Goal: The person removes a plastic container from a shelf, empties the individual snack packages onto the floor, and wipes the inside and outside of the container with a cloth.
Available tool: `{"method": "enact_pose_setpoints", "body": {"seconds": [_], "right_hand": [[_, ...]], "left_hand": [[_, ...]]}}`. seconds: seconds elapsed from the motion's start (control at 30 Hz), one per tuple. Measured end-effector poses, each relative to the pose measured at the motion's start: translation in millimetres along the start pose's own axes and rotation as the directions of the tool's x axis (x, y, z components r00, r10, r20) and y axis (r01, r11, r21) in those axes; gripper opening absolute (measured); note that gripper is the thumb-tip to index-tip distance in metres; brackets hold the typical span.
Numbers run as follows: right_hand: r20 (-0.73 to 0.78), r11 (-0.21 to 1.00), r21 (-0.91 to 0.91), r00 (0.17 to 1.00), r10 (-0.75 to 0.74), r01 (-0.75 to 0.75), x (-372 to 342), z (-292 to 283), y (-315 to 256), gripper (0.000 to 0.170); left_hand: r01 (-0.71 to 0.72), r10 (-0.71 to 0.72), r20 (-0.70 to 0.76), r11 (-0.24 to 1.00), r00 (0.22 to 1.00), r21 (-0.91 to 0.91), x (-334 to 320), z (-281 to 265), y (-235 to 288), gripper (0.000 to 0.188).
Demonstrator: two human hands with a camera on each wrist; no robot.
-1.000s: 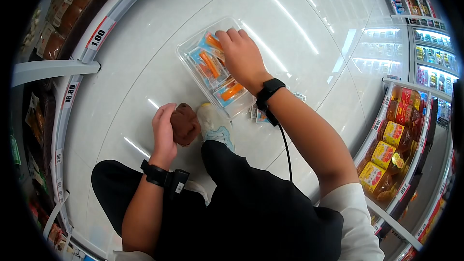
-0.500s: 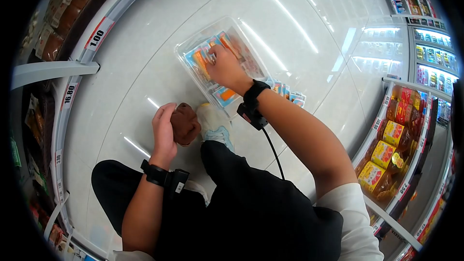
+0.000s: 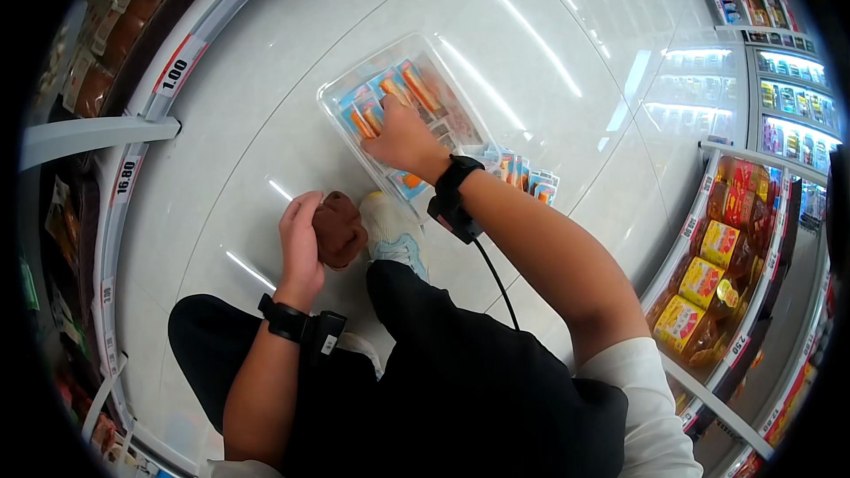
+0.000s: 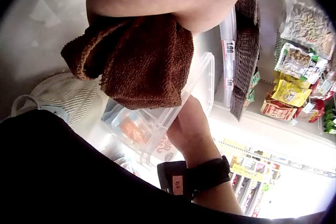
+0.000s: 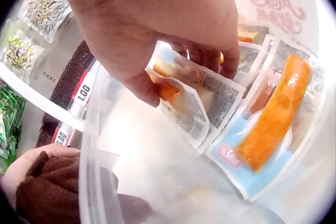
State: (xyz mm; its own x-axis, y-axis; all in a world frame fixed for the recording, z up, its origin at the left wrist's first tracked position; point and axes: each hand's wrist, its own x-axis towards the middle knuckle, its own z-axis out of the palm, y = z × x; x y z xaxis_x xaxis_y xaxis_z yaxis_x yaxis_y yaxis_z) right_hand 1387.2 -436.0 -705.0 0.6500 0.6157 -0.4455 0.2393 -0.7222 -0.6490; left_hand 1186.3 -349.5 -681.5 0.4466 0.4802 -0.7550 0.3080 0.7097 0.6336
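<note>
Probably the likeliest slip here is at the right hand [image 3: 409, 140], whose thumb and fingertips are drawn nearly together on a snack packet [image 5: 184, 109] inside the clear plastic bin [image 5: 97, 187] on the floor [image 3: 248, 62]. The film looks slick and its edge bows outward under the pinch, so a light hold could let it slide off the fingertips, while a hard squeeze might crumple the wrapper or bend the orange stick within. Another wrapper seems to lie right behind the pinched one, and their edges overlap; two could come up together, or one could drag the other askew. The flat packet [image 5: 278, 113] beside them may be nudged out of line as well, because the fingers have so little room among the contents. The bin itself is a worry: neither hand visibly steadies it, and it looks light, so a knock from the knuckles or the wrist camera [image 3: 450, 214] against its wall could shift it on the smooth tiles. It sits close to the shoe [image 3: 390, 228], and more packets [image 3: 542, 184] lie just outside its far side, where a skid might scatter them. A black cable [image 3: 496, 281] trails from the wrist camera and could snag if the arm swung wide. Meanwhile the left hand [image 3: 301, 235] has its fingers curled around a brown cloth [image 3: 339, 230], which leaves it poorly placed to catch anything.
</note>
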Motion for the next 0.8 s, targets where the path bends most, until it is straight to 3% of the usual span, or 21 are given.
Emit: {"method": "enact_pose_setpoints", "body": {"seconds": [0.23, 0.37, 0.43, 0.53, 0.6, 0.63, 0.7, 0.8], "right_hand": [[-0.14, 0.997, 0.037, 0.988, -0.059, 0.065, -14.9, -29.6, -8.8, 0.057], [-0.159, 0.94, 0.333, 0.987, -0.017, 0.07, -84.0, -108.3, -25.2, 0.056], [-0.194, 0.774, 0.602, 0.976, -0.095, 0.195, -128.9, -141.8, -23.3, 0.051], [-0.317, 0.746, 0.632, 0.948, -0.001, 0.212, -170.6, -161.1, 9.9, 0.045], [-0.416, 0.793, 0.606, 0.872, 0.256, 0.057, -182.0, -149.6, 51.9, 0.046], [-0.422, 0.791, 0.608, 0.868, 0.261, 0.058, -183.9, -139.9, 73.8, 0.046], [-0.463, 0.88, 0.456, 0.808, 0.364, -0.135, -185.0, -115.0, 117.3, 0.045], [-0.374, 0.825, 0.524, 0.813, 0.446, -0.212, -180.1, -84.7, 147.5, 0.046]], "left_hand": [[-0.002, 0.002, 0.023, 1.0, 1.0, -0.004, 2.6, 3.2, -3.3, 0.021], [0.0, 0.0, 0.028, 1.0, 1.0, 0.004, 4.3, 6.4, -6.4, 0.02], [0.002, -0.002, 0.038, 1.0, 0.999, -0.005, 4.9, 8.4, -6.3, 0.019], [0.011, -0.01, 0.058, 1.0, 0.998, -0.017, 3.6, 12.8, -5.6, 0.019], [0.021, -0.021, 0.066, 1.0, 0.998, 0.002, 7.0, 13.4, -10.2, 0.018], [0.026, -0.027, 0.068, 1.0, 0.997, 0.013, 8.6, 14.5, -12.1, 0.018], [0.022, -0.024, 0.079, 0.999, 0.997, 0.028, 6.8, 17.5, -13.4, 0.018], [0.019, -0.023, 0.088, 0.999, 0.996, 0.04, 6.3, 18.2, -14.5, 0.018]]}}
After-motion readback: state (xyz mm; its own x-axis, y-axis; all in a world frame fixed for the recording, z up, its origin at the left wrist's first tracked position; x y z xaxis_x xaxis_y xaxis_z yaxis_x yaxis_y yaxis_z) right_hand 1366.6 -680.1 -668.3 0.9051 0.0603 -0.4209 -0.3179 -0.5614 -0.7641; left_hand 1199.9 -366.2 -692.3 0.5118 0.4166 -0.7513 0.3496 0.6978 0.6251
